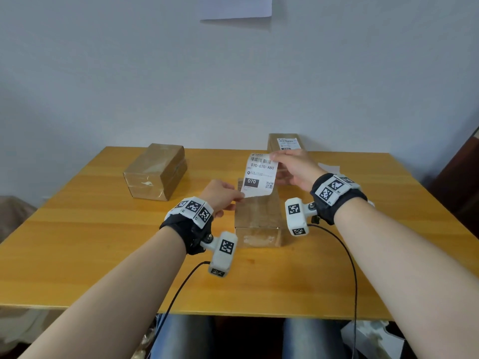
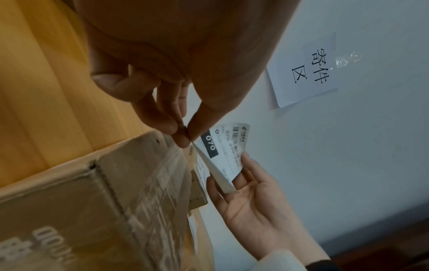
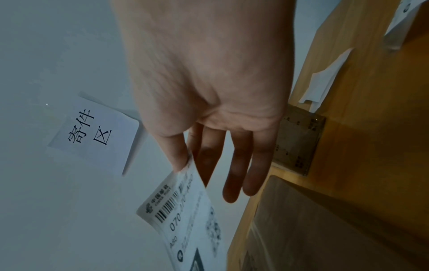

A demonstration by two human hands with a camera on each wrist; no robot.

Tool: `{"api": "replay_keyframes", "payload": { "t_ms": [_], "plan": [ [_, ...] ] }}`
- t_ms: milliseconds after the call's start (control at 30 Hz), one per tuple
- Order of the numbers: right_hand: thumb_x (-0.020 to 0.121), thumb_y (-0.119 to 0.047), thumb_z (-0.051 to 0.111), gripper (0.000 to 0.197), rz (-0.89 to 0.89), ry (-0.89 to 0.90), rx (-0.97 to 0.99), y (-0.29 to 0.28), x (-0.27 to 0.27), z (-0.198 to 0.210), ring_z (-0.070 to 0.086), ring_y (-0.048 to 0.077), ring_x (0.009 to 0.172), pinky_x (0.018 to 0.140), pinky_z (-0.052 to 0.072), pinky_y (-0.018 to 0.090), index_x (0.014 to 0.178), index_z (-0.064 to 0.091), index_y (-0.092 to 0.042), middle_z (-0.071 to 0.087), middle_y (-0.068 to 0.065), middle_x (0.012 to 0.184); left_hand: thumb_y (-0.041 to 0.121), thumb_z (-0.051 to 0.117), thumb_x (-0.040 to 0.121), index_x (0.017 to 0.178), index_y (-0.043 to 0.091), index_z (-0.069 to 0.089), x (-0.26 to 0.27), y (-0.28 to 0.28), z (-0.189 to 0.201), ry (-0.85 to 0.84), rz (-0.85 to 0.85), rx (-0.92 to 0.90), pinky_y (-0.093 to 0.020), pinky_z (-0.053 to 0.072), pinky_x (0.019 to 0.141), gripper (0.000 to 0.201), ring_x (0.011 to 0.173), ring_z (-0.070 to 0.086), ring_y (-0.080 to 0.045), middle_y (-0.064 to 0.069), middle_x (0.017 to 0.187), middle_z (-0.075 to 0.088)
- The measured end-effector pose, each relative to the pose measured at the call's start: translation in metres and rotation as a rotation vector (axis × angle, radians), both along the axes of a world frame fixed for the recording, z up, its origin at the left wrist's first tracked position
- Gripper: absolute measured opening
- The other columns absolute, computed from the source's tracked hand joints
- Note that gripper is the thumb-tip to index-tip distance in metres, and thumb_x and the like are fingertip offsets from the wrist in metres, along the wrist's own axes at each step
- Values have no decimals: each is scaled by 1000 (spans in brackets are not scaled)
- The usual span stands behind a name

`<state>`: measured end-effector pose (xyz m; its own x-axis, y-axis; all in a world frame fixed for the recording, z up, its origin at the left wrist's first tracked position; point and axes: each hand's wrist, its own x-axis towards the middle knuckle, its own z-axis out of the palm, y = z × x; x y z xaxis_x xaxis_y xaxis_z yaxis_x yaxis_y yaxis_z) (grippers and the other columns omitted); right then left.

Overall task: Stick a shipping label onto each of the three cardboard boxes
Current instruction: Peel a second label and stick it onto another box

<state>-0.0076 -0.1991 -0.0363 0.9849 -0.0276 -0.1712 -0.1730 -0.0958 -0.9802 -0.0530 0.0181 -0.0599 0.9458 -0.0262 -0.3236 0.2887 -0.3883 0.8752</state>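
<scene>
A white rectangular shipping label [image 1: 260, 174] printed with a barcode, "070-070-A80" and a black "070" block hangs in the air between both hands, above the near end of a long tape-wrapped brown cardboard box [image 1: 259, 221] that lies on the yellow wooden counter [image 1: 103, 244]. The left hand [image 1: 220, 195] has its grip clamped on the label's lower left corner, thumb and fingertips [image 2: 183, 141] pinched together on it. The right hand [image 1: 295, 167] pinches the label's upper right edge between thumb and forefinger, the other fingers [image 3: 253, 165] straight and loose behind it.

A squat brown cardboard box [image 1: 155, 172] sits well apart to the left, its top bare. A third brown cardboard box [image 1: 285, 142] at the far edge already carries a white label on top. A loose white paper strip [image 1: 330, 168] lies on the counter beyond the right wrist.
</scene>
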Motion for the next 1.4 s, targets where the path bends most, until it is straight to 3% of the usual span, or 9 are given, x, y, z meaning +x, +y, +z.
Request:
{"api": "replay_keyframes", "payload": {
  "t_ms": [100, 200, 333, 467, 567, 700, 967, 1233, 1400],
  "plan": [
    [99, -22, 70, 16, 25, -33, -223, -6, 6, -9, 75, 25, 91, 68, 62, 33, 112, 76, -14, 78, 6, 110, 20, 76, 90, 84, 18, 60, -1, 1, -2, 59, -55, 46, -21, 28, 42, 17, 54, 56, -9, 5, 76, 79],
    [96, -24, 74, 14, 71, -98, -453, -12, 14, -18, 65, 15, 96, 90, 52, 32, 108, 80, -19, 75, -1, 119, 25, 79, 88, 83, 16, 69, -1, 2, -3, 135, -93, 100, -20, 29, 40, 14, 51, 53, -8, 3, 85, 81],
    [92, -34, 78, 4, 133, -51, -582, -16, 21, -27, 66, 24, 94, 68, 49, 32, 94, 80, -32, 73, -2, 122, 24, 80, 88, 85, 15, 67, 0, -1, -4, 197, -110, 117, -17, 25, 38, 16, 44, 49, -6, 6, 75, 78],
    [89, -37, 81, 10, 131, -45, -581, -17, 25, -36, 63, 27, 93, 64, 48, 31, 96, 82, -30, 74, 0, 119, 26, 81, 86, 89, 15, 69, 3, -4, -3, 234, -156, 169, -17, 24, 38, 16, 46, 50, -6, 7, 75, 78],
    [89, -36, 81, 15, 137, -44, -553, -16, 27, -41, 66, 35, 113, 73, 50, 33, 100, 83, -26, 70, -9, 112, 27, 82, 85, 91, 15, 74, 5, -6, -1, 241, -193, 214, -17, 26, 37, 16, 45, 50, -6, 8, 72, 77],
    [88, -35, 82, 18, 131, -46, -545, -15, 32, -48, 59, 11, 100, 67, 46, 27, 102, 83, -24, 71, -4, 128, 27, 83, 84, 100, 12, 76, 8, -6, -1, 251, -230, 246, -17, 26, 36, 23, 45, 49, -5, 9, 66, 74],
    [87, -35, 82, 16, 127, -54, -541, -14, 37, -53, 62, 15, 100, 65, 47, 27, 99, 83, -25, 73, -7, 114, 34, 85, 81, 91, 14, 83, 19, -3, -4, 270, -282, 342, -21, 26, 40, 23, 48, 37, -12, -2, 75, 67],
    [87, -37, 83, 10, 143, -22, -553, -18, 36, -51, 60, 14, 88, 65, 46, 28, 93, 80, -30, 72, -5, 111, 39, 85, 78, 95, 15, 83, 27, -2, -8, 258, -352, 372, -24, 32, 49, 29, 79, 44, -22, -8, 114, 76],
    [86, -37, 83, 21, 134, -30, -532, -17, 34, -54, 61, 12, 84, 62, 45, 27, 101, 83, -23, 74, -6, 110, 40, 83, 82, 89, 19, 84, 25, -5, -3, 248, -384, 409, -22, 33, 50, 22, 70, 48, -16, -1, 80, 77]
  ]
}}
